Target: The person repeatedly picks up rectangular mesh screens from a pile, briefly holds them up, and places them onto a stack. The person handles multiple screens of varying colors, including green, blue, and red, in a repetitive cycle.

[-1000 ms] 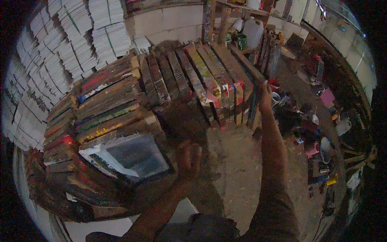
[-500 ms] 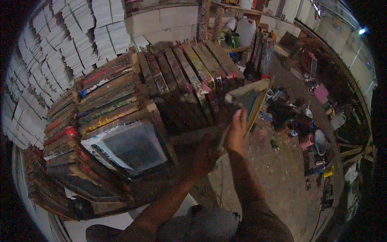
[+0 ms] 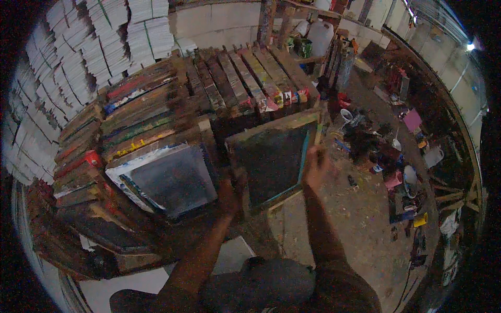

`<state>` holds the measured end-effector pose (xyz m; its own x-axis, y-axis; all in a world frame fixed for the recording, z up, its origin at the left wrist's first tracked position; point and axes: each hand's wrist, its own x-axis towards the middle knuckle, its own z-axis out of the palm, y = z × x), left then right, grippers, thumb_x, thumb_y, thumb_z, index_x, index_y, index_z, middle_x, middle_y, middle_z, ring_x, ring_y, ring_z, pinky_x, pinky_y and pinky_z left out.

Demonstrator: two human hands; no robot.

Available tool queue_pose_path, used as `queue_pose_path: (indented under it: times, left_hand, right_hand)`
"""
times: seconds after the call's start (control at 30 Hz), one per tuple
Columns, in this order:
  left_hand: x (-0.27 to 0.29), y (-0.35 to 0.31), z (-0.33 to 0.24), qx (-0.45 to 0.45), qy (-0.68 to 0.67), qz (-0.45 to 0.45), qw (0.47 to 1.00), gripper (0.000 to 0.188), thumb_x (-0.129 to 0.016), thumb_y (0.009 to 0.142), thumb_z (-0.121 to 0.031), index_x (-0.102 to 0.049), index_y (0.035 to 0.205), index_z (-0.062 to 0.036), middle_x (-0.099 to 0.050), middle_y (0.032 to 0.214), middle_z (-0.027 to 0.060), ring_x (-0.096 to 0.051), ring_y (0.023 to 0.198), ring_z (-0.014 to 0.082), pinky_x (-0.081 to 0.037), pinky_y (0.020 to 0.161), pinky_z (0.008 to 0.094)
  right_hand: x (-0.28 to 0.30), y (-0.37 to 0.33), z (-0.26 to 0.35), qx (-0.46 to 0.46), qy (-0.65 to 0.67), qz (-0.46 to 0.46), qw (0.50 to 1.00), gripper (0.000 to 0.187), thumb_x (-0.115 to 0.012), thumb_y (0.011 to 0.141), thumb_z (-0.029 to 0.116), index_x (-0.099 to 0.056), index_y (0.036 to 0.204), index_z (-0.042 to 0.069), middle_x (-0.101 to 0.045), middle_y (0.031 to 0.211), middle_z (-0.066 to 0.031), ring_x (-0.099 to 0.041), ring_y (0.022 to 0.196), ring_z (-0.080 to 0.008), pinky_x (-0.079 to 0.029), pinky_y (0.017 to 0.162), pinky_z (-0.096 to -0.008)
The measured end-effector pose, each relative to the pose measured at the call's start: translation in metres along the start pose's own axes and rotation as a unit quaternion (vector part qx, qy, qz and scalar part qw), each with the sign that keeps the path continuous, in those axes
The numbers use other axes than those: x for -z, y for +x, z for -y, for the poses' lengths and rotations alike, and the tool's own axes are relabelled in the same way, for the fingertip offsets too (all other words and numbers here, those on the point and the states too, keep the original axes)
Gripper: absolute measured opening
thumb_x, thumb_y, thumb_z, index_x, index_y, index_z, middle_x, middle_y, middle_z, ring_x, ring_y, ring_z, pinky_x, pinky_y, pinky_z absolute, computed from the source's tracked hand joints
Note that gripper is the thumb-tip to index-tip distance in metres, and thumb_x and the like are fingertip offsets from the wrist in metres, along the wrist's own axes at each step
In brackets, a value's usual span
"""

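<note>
i am looking down at a big pile of wooden frames (image 3: pixel 156 104), stacked on edge and fanning from nine o'clock round to one o'clock, with white paper bundles (image 3: pixel 94 47) heaped behind them at eleven o'clock. at three o'clock the dirt floor (image 3: pixel 360 219) is running out to a clutter of pots and rags (image 3: pixel 386 156).

i am holding a wooden frame with a dark screen (image 3: pixel 274 156) up at the centre, tilted, just in front of the stack. my left hand (image 3: pixel 229 190) is gripping its lower left edge at seven o'clock of the frame, fingers wrapped over the wood. my right hand (image 3: pixel 315 164) is clamping its right edge at three o'clock, fingers curled round the rail. a second frame with a pale border (image 3: pixel 162 177) is lying flat just to the left, at nine o'clock of the held one, close to my left hand.

i am judging this as the carrying step: the frame is lifted out and free of the pile. the next move is calling for a firm two-handed hold and care that the lower corner is not catching on the flat frame beside it.

compared with half a second ago, the frame is now turning its full face toward me rather than edge-on, and it is sitting lower and nearer the centre. my left hand, then only reaching, is now gripping the frame.
</note>
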<state>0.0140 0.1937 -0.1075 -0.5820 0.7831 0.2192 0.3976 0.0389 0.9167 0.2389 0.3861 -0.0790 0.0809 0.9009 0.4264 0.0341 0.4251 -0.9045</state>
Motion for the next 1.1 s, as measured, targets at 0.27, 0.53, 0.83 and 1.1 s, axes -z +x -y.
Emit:
queue_pose_path:
  times: [0.27,0.53,0.83,1.1]
  left_hand:
    - [-0.012,-0.007,0.049,-0.052,0.087,-0.082,0.991,0.051,-0.065,0.100,-0.047,-0.060,0.118,0.0003,-0.067,0.097,0.0253,-0.066,0.087,0.0476,-0.052,0.076,0.0530]
    - [0.045,-0.006,-0.011,0.011,0.080,-0.053,0.995,0.045,-0.055,0.106,-0.041,-0.062,0.127,-0.0020,-0.070,0.106,0.0256,-0.069,0.092,0.0444,-0.053,0.078,0.0514]
    - [0.126,0.011,-0.048,0.001,0.076,-0.070,0.995,0.052,-0.048,0.109,-0.041,-0.057,0.143,-0.0032,-0.071,0.120,0.0237,-0.070,0.105,0.0414,-0.054,0.092,0.0450]
    - [0.290,0.000,-0.100,-0.064,0.067,-0.046,0.995,0.049,-0.054,0.107,-0.042,-0.063,0.133,-0.0014,-0.073,0.105,0.0202,-0.071,0.098,0.0301,-0.054,0.086,0.0414]
  right_hand:
    - [0.051,0.083,-0.100,-0.113,-0.128,0.119,0.978,0.045,-0.066,0.102,0.038,-0.061,0.130,0.003,-0.064,0.122,-0.0104,-0.059,0.110,-0.0223,-0.046,0.096,-0.0375]
    - [0.043,0.049,-0.059,-0.094,-0.088,0.170,0.977,0.046,-0.069,0.100,0.040,-0.062,0.124,0.001,-0.065,0.116,-0.0107,-0.059,0.105,-0.0217,-0.047,0.093,-0.0395]
    - [0.039,0.040,-0.002,-0.158,-0.011,0.109,0.981,0.046,-0.076,0.095,0.033,-0.063,0.127,0.003,-0.065,0.120,-0.0071,-0.059,0.104,-0.0171,-0.047,0.091,-0.0350]
    - [0.016,0.056,0.023,-0.134,0.041,0.255,0.957,0.047,-0.074,0.094,0.017,-0.058,0.136,0.004,-0.061,0.122,-0.0077,-0.058,0.110,-0.0218,-0.047,0.100,-0.0405]
